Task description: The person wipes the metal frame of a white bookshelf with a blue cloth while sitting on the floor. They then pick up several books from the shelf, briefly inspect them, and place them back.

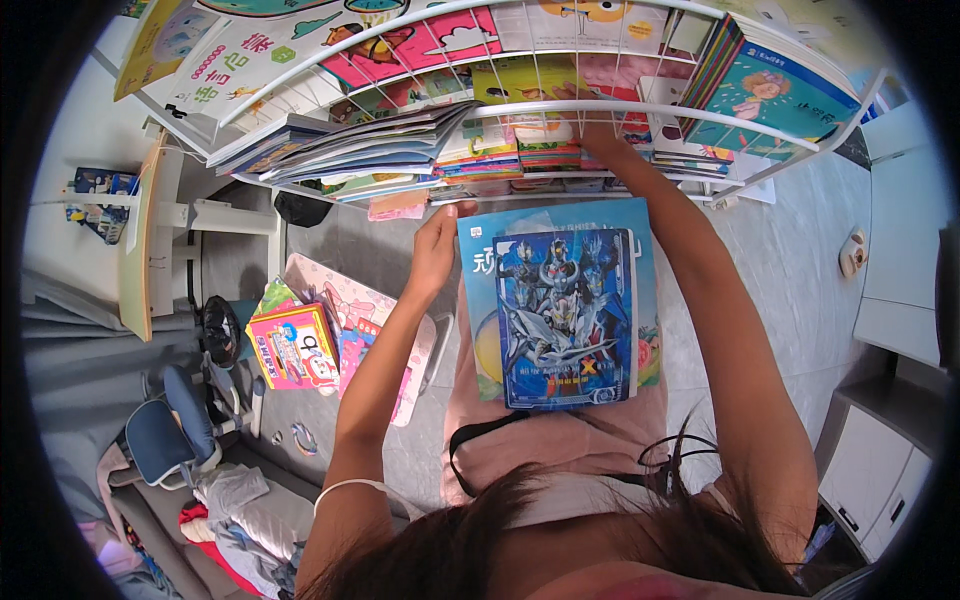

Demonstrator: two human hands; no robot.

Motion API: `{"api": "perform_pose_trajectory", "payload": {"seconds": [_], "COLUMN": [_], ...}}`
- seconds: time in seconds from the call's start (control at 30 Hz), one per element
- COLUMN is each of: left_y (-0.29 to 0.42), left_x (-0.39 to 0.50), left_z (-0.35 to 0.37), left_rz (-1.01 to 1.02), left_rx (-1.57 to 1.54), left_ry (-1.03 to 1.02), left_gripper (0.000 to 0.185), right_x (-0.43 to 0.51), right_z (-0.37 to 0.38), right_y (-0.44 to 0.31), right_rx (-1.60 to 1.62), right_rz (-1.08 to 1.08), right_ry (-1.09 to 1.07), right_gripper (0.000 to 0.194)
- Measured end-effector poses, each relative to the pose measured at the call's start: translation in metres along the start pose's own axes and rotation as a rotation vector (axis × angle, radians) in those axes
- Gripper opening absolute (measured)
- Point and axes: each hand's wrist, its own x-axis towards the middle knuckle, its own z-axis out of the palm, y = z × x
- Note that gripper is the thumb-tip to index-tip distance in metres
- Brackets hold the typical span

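A light-blue picture book lies in front of my body, above my pink lower garment. On top of it rests a dark-blue book with armoured figures on its cover. My left hand grips the light-blue book at its upper left corner, with some fingers hidden behind it. Ahead, a white wire book rack is filled with children's books. My right hand reaches into the rack, its fingers among the books and partly covered by wire. Whether they hold a book is unclear. Near it are a yellow-green book and stacked books.
On the floor to the left, a pink board carries several children's books. Beyond are a bin with a black liner, a blue chair and a sofa with clothes. White cabinets stand at right.
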Motion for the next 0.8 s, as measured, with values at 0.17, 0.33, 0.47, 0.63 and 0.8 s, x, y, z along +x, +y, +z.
{"api": "perform_pose_trajectory", "payload": {"seconds": [0.17, 0.33, 0.47, 0.63, 0.8], "left_y": [-0.005, -0.004, -0.009, -0.026, -0.037], "left_x": [-0.004, -0.003, 0.017, 0.081, 0.118], "left_z": [0.0, -0.003, -0.002, 0.008, 0.014], "left_rz": [0.025, 0.005, 0.013, 0.336, 0.402], "left_rx": [0.001, -0.062, 0.077, 0.422, 0.803], "left_ry": [0.0, 0.027, -0.02, -0.018, 0.0], "left_gripper": [0.046, 0.045, 0.045, 0.048, 0.055], "right_x": [-0.014, -0.016, -0.013, 0.001, 0.008], "right_z": [0.014, 0.02, 0.015, 0.007, -0.004], "right_y": [0.003, -0.006, 0.005, 0.004, -0.017], "right_rx": [-0.113, -0.129, -0.111, -0.145, -0.074], "right_rz": [0.016, -0.02, -0.14, -0.179, -0.108], "right_ry": [-0.116, 0.019, 0.009, -0.022, -0.042], "right_gripper": [0.053, 0.054, 0.054, 0.05, 0.048]}}
